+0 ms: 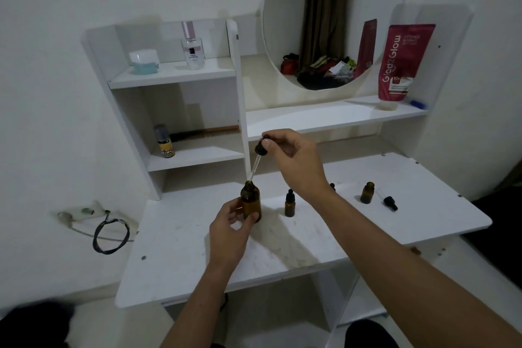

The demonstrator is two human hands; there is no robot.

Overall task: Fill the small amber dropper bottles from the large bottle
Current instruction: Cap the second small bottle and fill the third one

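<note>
- Large bottle (pixel 250 200): amber, uncapped, upright on white desk (pixel 183 248), near centre-left.
- Left hand (pixel 230 230): fingers and thumb curled round bottle's lower body, steadying it on the desk.
- Dropper (pixel 258 159): black bulb and cap up top, glass tube slanting down, tip at or just inside bottle mouth; depth unclear.
- Right hand (pixel 293 158): thumb and forefinger pinching bulb; other fingers loosely curled behind.
- Step in hand, by judgement: drawing liquid from large bottle. Liquid in tube not discernible.
- Next move likely calls for: easing off the bulb with tip submerged, lifting clear without bumping the neck, carrying right to an open small bottle, squeezing out over a narrow mouth.
- Capped small bottle (pixel 289 203): just right of large bottle, black dropper top on; needs unscrewing before filling.
- Open small bottle (pixel 367 193): further right, no cap; likeliest target.
- Loose dropper cap (pixel 389 202): lying on its side just beside open bottle.
- Another small black top barely visible behind right wrist; bottle hidden.
- Writing: red pouch (pixel 404 62) on right shelf reads "Glad2Glow", plus "10x"; smaller print illegible.
- Perfume bottle (pixel 193 48), upper left shelf: dark label, unreadable.
- Yellow-labelled bottle (pixel 164 141), lower shelf: text too small.
- White-lidded jar (pixel 143 61) near perfume.
- Round mirror (pixel 324 22) behind, reflecting curtain and clutter.
</note>
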